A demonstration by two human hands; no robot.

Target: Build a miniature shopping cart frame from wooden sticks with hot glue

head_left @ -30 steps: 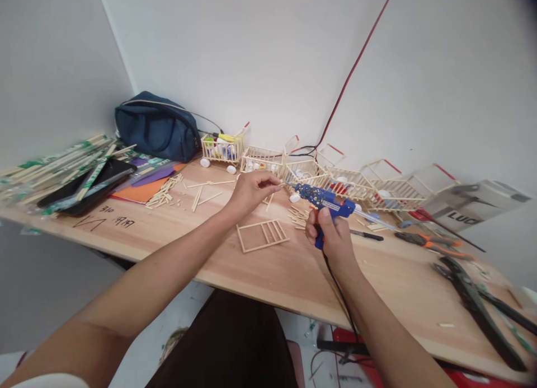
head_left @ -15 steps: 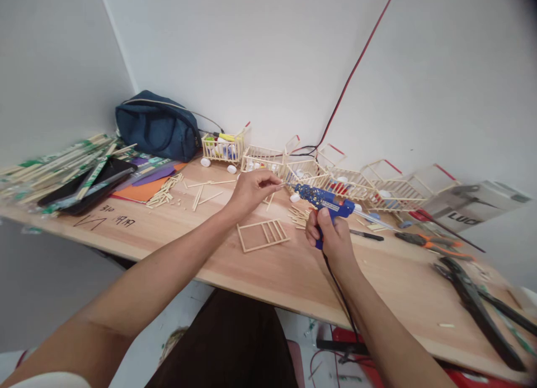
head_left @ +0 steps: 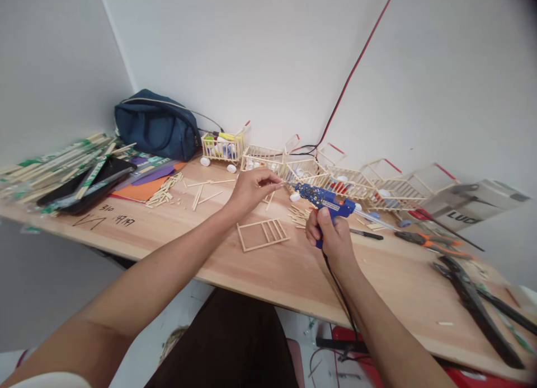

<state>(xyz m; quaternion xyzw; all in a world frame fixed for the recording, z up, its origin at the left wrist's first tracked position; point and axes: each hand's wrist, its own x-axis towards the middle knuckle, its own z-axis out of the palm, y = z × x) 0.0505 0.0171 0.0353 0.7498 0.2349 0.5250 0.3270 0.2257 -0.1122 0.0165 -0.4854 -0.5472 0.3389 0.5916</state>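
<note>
My right hand [head_left: 331,237] is wrapped round the handle of a blue hot glue gun [head_left: 323,200], its nozzle pointing left and a clear glue stick [head_left: 375,217] jutting from the back. At the nozzle tip, my left hand [head_left: 254,187] is closed in a pinch; whatever sits between the fingertips is too small to make out. Below both hands a flat wooden stick frame [head_left: 265,235] with several crossbars lies on the table. Short loose sticks [head_left: 298,215] are scattered beside the glue gun, partly behind it.
Several small stick carts [head_left: 222,147] line the wall. On the left are a blue bag [head_left: 157,125], wrapped sticks [head_left: 62,164], coloured sheets [head_left: 134,191] and cut sticks [head_left: 165,191]. Pliers [head_left: 432,242] and a large black-handled tool [head_left: 478,309] lie right, near a box [head_left: 474,206].
Almost nothing differs. Both hands keep the same positions, the glue gun's tip still at my left fingertips; the view has shifted very slightly.
</note>
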